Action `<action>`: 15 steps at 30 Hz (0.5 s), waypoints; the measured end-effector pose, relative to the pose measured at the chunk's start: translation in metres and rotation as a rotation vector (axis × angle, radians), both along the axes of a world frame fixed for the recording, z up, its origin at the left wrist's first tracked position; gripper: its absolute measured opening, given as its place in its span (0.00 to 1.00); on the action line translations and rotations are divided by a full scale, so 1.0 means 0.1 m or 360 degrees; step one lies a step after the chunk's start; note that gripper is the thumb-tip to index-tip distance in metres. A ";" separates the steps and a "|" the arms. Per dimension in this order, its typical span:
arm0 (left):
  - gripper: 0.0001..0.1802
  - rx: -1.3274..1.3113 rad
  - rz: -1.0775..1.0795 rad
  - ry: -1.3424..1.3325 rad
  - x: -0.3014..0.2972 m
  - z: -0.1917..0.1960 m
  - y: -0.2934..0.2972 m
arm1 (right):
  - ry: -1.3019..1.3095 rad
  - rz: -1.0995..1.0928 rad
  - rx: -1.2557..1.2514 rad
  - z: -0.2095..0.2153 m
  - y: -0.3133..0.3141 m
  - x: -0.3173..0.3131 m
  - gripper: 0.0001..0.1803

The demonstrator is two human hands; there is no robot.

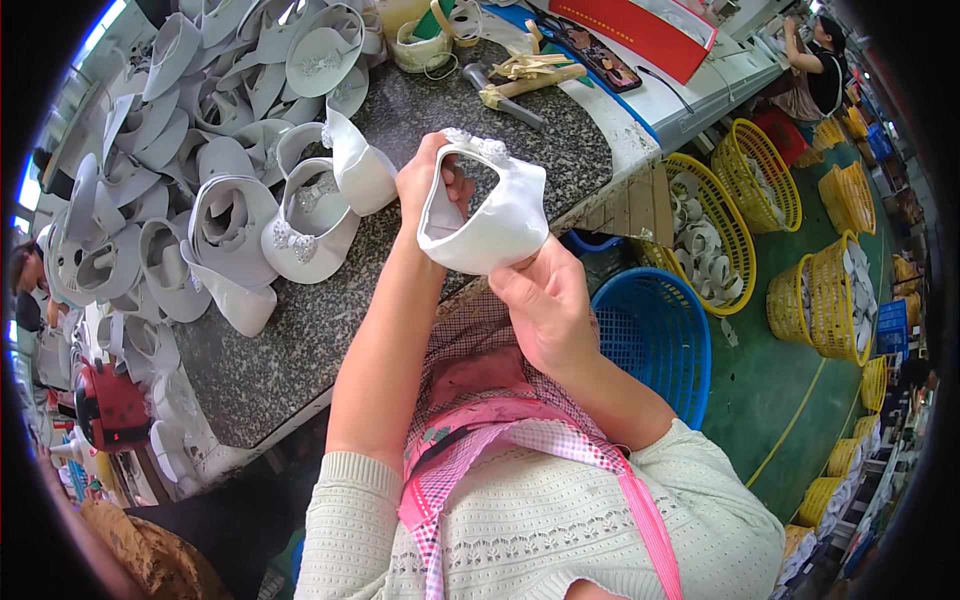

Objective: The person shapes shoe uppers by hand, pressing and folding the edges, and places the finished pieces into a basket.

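A glossy white shoe upper (490,235), with a sparkling ornament on its far edge, is held up in front of me. My left hand (425,185) grips it along its left side, its fingers curled at the opening. Thumb and fingers of my right hand (550,300) pinch the near lower edge. Just left of my left hand, a similar upper (362,170) stands on the speckled stone worktop (480,165). Beside that lies another white upper with a jewelled bow (294,243).
White uppers (150,190) pile up on the worktop's left. A hammer (505,98), wooden sticks, a phone (590,55) and a red box (640,30) lie at the back. Right of me are a blue basket (655,335) and yellow baskets (745,240). Other people work farther off.
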State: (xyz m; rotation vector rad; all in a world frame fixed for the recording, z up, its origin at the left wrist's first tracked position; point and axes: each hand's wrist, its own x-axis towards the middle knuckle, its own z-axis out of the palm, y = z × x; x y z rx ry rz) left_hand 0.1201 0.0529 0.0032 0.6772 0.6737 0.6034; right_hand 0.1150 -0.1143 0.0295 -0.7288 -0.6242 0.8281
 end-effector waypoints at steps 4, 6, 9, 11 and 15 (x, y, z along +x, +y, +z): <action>0.19 -0.0071 -0.0109 -0.0283 0.03 -0.15 0.00 | -0.0274 -0.0082 -0.0087 -0.04 -0.01 0.01 0.20; 0.15 -0.0128 -0.0158 -0.0519 0.00 -0.19 0.03 | -0.0438 -0.0135 -0.0066 -0.03 -0.01 0.00 0.17; 0.17 0.0068 -0.0164 -0.0569 -0.05 -0.20 0.04 | -0.0591 -0.0059 -0.0370 0.04 -0.11 0.08 0.17; 0.18 0.0115 -0.0130 -0.0404 -0.04 -0.14 -0.04 | -0.0321 -0.0204 -0.0239 -0.21 -0.05 0.16 0.16; 0.23 0.0025 -0.0181 -0.0430 -0.15 0.12 -0.18 | 0.0563 0.0008 0.0313 -0.27 0.00 0.49 0.16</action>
